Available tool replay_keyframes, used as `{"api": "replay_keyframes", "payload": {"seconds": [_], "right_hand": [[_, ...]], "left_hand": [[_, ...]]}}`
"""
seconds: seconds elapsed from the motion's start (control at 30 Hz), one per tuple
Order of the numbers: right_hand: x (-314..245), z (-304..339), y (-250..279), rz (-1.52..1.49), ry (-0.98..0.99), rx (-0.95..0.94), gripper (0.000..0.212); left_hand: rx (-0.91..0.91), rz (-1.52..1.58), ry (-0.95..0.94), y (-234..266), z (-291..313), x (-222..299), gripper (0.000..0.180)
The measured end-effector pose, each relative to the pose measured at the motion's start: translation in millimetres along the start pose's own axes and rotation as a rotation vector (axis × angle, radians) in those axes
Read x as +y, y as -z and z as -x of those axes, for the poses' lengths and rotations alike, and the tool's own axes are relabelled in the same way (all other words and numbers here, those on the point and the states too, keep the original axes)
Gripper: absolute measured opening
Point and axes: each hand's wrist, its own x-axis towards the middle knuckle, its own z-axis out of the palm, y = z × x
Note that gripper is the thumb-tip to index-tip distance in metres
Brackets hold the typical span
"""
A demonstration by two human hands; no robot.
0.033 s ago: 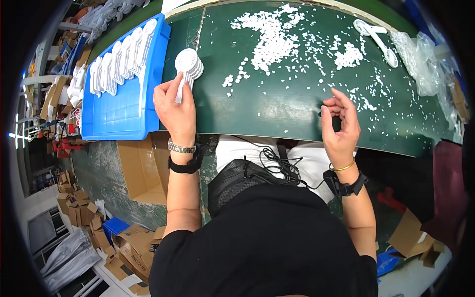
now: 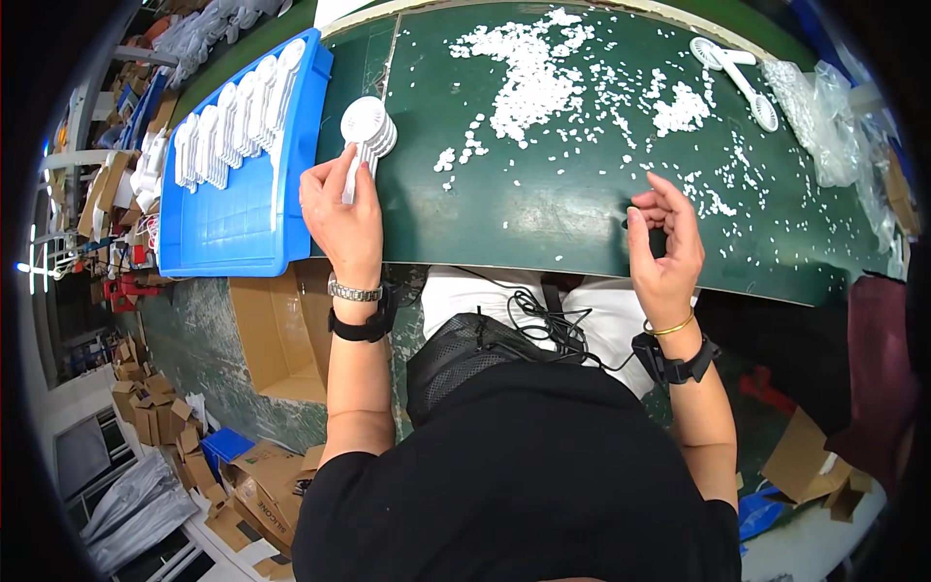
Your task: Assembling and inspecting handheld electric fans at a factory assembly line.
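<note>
At the left of the green table, my left hand (image 2: 343,215) pinches the handle of a white plastic part with a round slotted head (image 2: 365,118). Several more such parts lie stacked under it, their heads overlapping. My right hand (image 2: 669,242) hovers by the near table edge, thumb apart from its loosely curled fingers, and nothing shows in it. Left of my left hand stands a blue tray (image 2: 301,199) with rows of stacked white parts (image 2: 254,109) in its far half. Many tiny white pieces (image 2: 529,102) are heaped and scattered across the table's middle and right.
At the far right are loose white slotted-head parts (image 2: 764,112) and a clear plastic bag (image 2: 824,136) of white bits. A cardboard box (image 2: 281,335) sits below the table edge at left. Black cables (image 2: 548,325) lie over my lap. Dark red cloth (image 2: 878,359) hangs at right.
</note>
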Motion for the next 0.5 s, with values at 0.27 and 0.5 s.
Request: {"api": "replay_keyframes", "payload": {"seconds": [0.27, 0.5], "right_hand": [[1, -1, -5, -0.075, -0.043, 0.006, 0.042], [-5, -1, 9, -0.003, 0.013, 0.032, 0.041]], "left_hand": [[0.018, -0.031, -0.017, -2, 7, -10, 0.023], [-0.008, -0.077, -0.057, -5, 6, 4, 0.026]]}}
